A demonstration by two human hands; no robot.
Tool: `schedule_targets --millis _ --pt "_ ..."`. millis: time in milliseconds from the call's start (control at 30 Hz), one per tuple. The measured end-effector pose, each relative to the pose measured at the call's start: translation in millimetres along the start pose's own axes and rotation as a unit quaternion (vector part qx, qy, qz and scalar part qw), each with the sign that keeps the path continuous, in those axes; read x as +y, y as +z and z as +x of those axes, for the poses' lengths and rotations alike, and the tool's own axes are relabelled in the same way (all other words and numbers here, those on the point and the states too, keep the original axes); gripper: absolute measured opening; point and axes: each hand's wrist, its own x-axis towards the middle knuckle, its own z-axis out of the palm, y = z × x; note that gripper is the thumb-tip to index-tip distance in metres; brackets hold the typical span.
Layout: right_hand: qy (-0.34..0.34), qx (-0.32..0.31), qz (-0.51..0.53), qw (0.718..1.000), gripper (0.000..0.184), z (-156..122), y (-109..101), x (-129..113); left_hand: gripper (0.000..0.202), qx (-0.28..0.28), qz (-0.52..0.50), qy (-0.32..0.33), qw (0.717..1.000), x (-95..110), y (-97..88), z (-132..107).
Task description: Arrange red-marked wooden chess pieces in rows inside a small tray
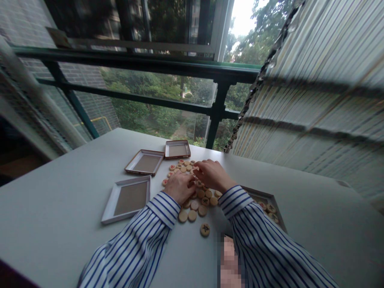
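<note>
Round wooden Chinese chess pieces (205, 201) lie in a loose cluster on the white table, some showing red or dark characters and others plain. My left hand (180, 186) rests low over the left-middle of the cluster, its fingers bent inward. Just beyond it to the right, my right hand (213, 174) reaches over the far side, thumb and fingers curled down among the pieces. Whatever sits between the fingertips of either hand is hidden. One piece with a dark character (205, 229) lies apart, nearer to me.
Left of the pieces are a white-rimmed shallow tray (111, 203), a brown-edged tray (129, 166) and a smaller tray (189, 153) farther back. A dark tray (281, 224) with several pieces lies partly under my right forearm. A railing (150, 62) and window stand beyond the table.
</note>
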Motion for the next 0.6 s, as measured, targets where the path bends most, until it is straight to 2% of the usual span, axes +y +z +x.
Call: schedule_targets --millis 100,200,333,433,600 --pt "0.022 0.015 -0.001 1.0 0.032 0.0 -1.6 -0.3 0.017 0.016 -0.031 -0.019 0.999 -2.3 0.3 0.7" --pt "0.042 0.023 -0.005 0.999 0.032 0.6 -3.0 -0.2 0.017 0.039 -0.104 -0.041 0.993 -5.8 1.9 0.9" --pt "0.048 0.048 -0.004 0.998 0.03 1.6 -3.4 0.3 0.021 0.067 -0.237 -0.116 0.962 -10.9 4.0 1.1" --pt "0.042 0.076 0.015 0.996 0.029 2.3 -2.7 0.4 0.026 0.076 -0.35 -0.182 0.916 -14.3 2.9 2.8" --pt "0.008 0.11 0.102 0.989 0.026 3.8 -1.0 -1.3 0.034 0.088 -0.541 -0.24 0.801 -21.2 -1.0 6.0"
